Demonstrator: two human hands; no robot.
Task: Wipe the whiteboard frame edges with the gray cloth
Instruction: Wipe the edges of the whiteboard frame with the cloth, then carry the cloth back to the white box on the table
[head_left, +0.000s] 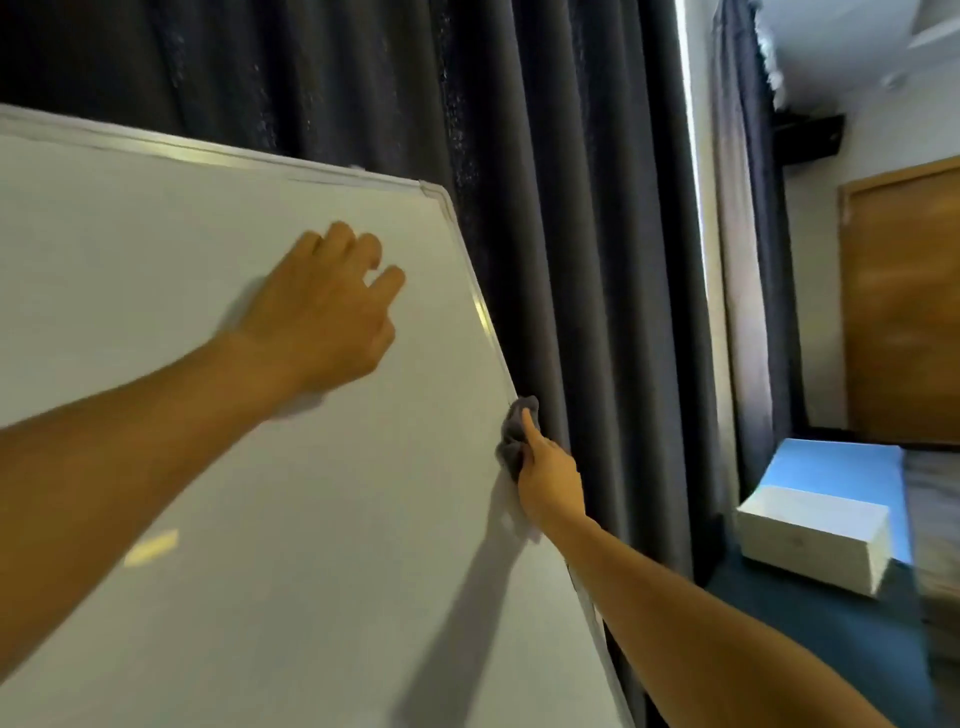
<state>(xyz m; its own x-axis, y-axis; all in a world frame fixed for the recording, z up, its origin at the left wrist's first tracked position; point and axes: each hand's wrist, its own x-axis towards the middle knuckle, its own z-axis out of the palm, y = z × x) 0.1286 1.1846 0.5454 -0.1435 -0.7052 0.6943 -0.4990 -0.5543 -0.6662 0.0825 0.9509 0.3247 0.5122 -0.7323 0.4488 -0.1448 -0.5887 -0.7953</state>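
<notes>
A large whiteboard (156, 270) with a thin silver frame (480, 312) fills the left of the view. My right hand (550, 480) holds the gray cloth (514, 439) bunched against the frame's right edge, about halfway down, with one finger stretched along the cloth. My left hand (327, 312) rests flat on the board's white face near the upper right corner, fingers slightly curled, with nothing in it. The image is somewhat blurred.
Dark pleated curtains (597, 260) hang right behind the board. At the right stand a white box (810, 540) on a blue mat (831, 467), dark blue carpet, and a wooden door (909, 312).
</notes>
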